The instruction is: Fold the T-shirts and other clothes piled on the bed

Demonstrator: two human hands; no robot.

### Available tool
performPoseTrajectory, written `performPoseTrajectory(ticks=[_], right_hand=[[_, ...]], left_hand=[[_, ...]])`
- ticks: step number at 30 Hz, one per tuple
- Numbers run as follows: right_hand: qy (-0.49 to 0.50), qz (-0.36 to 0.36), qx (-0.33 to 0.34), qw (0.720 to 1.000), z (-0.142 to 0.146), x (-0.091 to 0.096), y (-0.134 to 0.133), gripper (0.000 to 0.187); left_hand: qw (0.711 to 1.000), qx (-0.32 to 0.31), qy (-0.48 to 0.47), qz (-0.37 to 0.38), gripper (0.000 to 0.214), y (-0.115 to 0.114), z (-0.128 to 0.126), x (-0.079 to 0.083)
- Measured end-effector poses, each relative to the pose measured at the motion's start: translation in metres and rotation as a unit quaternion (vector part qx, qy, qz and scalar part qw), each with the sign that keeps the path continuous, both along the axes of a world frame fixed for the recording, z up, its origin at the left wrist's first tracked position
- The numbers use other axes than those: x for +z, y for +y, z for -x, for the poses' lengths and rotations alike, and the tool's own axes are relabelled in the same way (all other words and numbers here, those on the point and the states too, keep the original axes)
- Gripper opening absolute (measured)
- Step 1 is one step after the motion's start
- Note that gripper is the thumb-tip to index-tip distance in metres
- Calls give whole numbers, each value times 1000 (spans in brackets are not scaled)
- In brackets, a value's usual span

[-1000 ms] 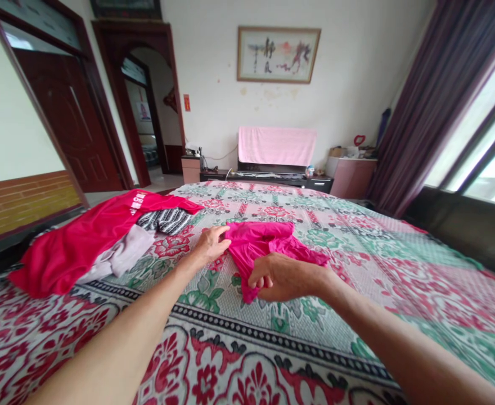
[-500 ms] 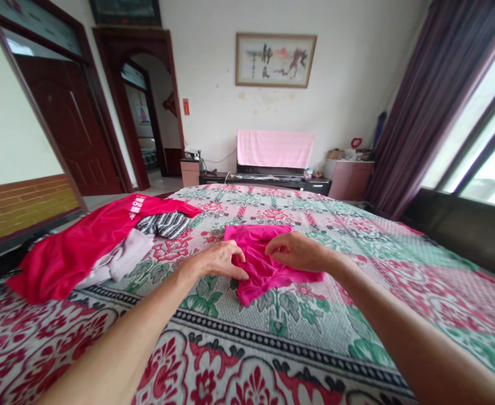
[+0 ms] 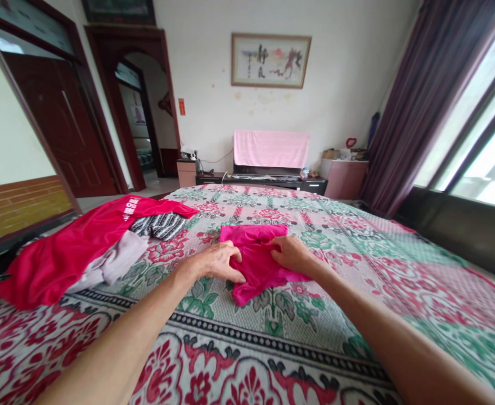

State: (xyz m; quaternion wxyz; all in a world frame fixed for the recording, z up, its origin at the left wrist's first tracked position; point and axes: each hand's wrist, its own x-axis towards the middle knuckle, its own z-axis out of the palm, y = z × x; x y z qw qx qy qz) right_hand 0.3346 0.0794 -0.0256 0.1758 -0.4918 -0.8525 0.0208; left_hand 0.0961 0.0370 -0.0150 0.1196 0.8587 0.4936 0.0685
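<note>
A bright pink garment (image 3: 256,270), creased and partly folded, lies on the flower-patterned bedspread (image 3: 336,315) in front of me. Its exact kind cannot be made out. My left hand (image 3: 220,261) rests on the garment's left edge, thumb and forefinger apart with pink cloth showing between them. On the right side, my right hand (image 3: 292,254) has its fingers curled and pressed together on the cloth, pinching it. The right hand covers part of the garment's right side.
To the left lies a heap of clothes: a red garment (image 3: 74,247) with white lettering, a pale garment (image 3: 118,259) and a black-and-white patterned one (image 3: 158,225). Beyond the bed stands a low black cabinet (image 3: 268,183) below a pink towel (image 3: 273,147). Purple curtains (image 3: 393,112) hang at right.
My right hand has moved slightly left and closed its fingers on the cloth. The garment's right part is drawn in and looks a little flatter. My left hand stays at the left edge.
</note>
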Motion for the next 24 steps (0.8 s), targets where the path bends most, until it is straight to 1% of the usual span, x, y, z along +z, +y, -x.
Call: performPoseTrajectory(ticks=[3, 5, 7, 9, 11, 13, 15, 17, 18, 21, 24], right_hand=[[24, 29, -70, 997, -11, 6, 6, 24], [20, 38, -117, 992, -21, 7, 10, 25], [-7, 27, -154, 988, -30, 7, 12, 25], [-48, 8, -175, 983, -33, 9, 9, 29], [-73, -25, -163, 984, -28, 15, 2, 37], [-61, -75, -112, 989, -16, 21, -7, 39], [-30, -109, -47, 993, 0, 24, -15, 34], [-13, -97, -7, 995, 16, 20, -18, 28], [-15, -81, -1, 997, 22, 16, -17, 26], [-36, -33, -11, 999, 33, 1, -8, 27], [-35, -19, -13, 999, 33, -8, 3, 28]], left_hand=[[1000, -1, 3, 2, 51, 1, 0, 0], [1000, 0, 4, 7, 51, 1, 0, 1], [1000, 1, 10, 15, 52, 1, 0, 2], [1000, 1, 17, 26, 56, 1, 0, 3], [999, -1, 22, 35, 59, 2, 1, 3], [999, -3, 22, 37, 60, 3, 1, 3], [999, 0, 19, 36, 59, 3, 2, 2], [999, 1, 17, 31, 57, 4, 1, 2], [999, -1, 18, 29, 56, 4, 1, 2], [999, -8, 26, 19, 54, 2, 0, 2], [1000, -8, 25, -11, 51, 0, 0, 1]])
